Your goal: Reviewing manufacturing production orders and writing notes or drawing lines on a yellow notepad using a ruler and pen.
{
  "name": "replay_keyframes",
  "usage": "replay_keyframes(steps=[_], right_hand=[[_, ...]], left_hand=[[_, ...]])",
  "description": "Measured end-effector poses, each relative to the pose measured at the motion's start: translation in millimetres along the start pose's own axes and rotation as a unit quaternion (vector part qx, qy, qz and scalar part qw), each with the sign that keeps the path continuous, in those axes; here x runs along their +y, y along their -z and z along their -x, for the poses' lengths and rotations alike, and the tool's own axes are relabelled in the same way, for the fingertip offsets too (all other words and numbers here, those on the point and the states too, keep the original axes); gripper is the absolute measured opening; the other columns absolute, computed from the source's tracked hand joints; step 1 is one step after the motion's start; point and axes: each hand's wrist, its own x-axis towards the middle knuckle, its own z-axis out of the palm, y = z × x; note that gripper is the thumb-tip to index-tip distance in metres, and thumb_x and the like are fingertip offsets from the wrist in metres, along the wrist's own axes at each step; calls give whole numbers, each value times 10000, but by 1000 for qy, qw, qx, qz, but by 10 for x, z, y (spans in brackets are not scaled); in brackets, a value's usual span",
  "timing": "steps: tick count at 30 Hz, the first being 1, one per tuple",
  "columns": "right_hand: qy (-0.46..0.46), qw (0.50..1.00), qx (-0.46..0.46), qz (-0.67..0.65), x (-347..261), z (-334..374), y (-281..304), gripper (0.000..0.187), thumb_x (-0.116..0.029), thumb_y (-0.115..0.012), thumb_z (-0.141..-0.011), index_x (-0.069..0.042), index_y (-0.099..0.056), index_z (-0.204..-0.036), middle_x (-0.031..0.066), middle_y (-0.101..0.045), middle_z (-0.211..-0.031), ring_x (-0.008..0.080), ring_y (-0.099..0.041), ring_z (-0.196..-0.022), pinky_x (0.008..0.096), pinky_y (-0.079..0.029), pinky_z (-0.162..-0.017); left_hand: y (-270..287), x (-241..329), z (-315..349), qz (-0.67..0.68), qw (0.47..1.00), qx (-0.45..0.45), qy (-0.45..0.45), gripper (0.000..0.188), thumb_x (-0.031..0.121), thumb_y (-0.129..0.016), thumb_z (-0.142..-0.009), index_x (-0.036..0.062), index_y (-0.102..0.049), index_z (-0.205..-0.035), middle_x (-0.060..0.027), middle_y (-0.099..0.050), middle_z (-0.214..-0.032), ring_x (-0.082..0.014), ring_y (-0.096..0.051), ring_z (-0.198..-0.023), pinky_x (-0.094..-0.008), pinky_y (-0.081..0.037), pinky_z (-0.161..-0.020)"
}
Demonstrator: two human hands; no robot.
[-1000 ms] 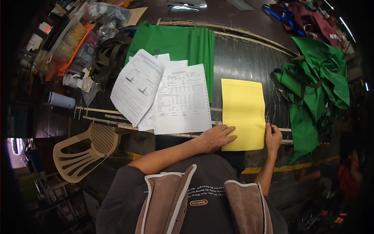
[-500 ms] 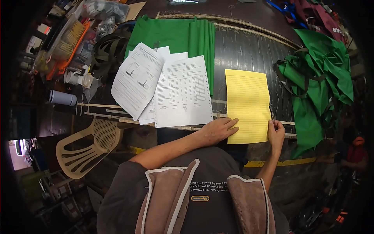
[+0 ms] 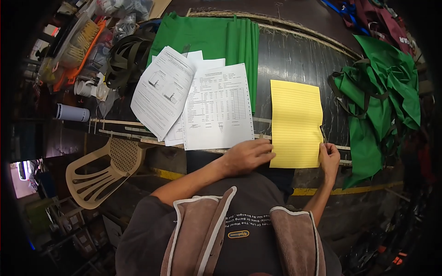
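A sheet of yellow lined paper (image 3: 296, 124) lies upright before me, its lower end reaching past the near edge of the worktable. My right hand (image 3: 329, 158) pinches its lower right edge. A thin dark pen-like thing (image 3: 323, 133) sticks up from those same fingers. My left hand (image 3: 248, 155) is at the paper's lower left edge, fingers loosely stretched and holding nothing; whether the fingertips touch the paper is hard to see. Just left of the paper, white printed sheets (image 3: 216, 110) overlap a curled printed page (image 3: 162, 94).
Folded green fabric (image 3: 202, 37) lies behind the sheets. Crumpled green bags with dark straps (image 3: 384, 101) hang over the table's right side. Coiled dark straps (image 3: 126, 60), an orange-edged bin (image 3: 83, 55) and a grey cylinder (image 3: 72, 113) are on the left. A beige plastic chair (image 3: 108, 172) stands at lower left.
My left hand has slid left off the yellow paper to its edge. The right hand and the paper have shifted slightly right in view. The printed sheets look unchanged.
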Motion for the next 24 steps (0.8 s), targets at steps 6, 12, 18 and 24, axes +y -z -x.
replay_keyframes(steps=[6,12,18,24], right_hand=[[53,995,77,39,-400,81,-47,341,-275,-797,-1035,-7,-656,-877,-49,-484,-736,79,-404,-691,293,-368,-603],[160,984,-64,50,-1208,248,-620,296,-221,-780,-1047,17,-680,-901,13,-557,-720,100,-447,-681,317,-378,-603],[116,968,-222,-10,-1658,493,-1476,370,-373,-830,-977,-5,-802,-1001,111,-779,-791,174,-719,-702,347,-545,-681],[110,963,-231,-87,-1610,645,-1905,301,-276,-877,-945,-7,-777,-1037,27,-715,-739,85,-611,-658,292,-498,-632]], left_hand=[[634,-72,503,-108,972,33,206,592,247,-902,-830,118,-709,-1375,-146,-689,-1378,-388,-638,-1307,-524,-504,-1102],[1556,-799,1462,-380,753,324,429,768,286,-831,-927,-40,-531,-1554,-272,-647,-1454,-474,-576,-1349,-556,-419,-1187],[2023,-1418,2165,-58,618,430,656,997,478,-717,-1058,-83,-226,-1721,-238,-685,-1380,-380,-614,-1312,-436,-461,-1155],[1987,-1513,2379,102,582,556,584,1033,318,-828,-1014,-71,-190,-1727,-176,-705,-1339,-241,-649,-1239,-344,-496,-1084]])
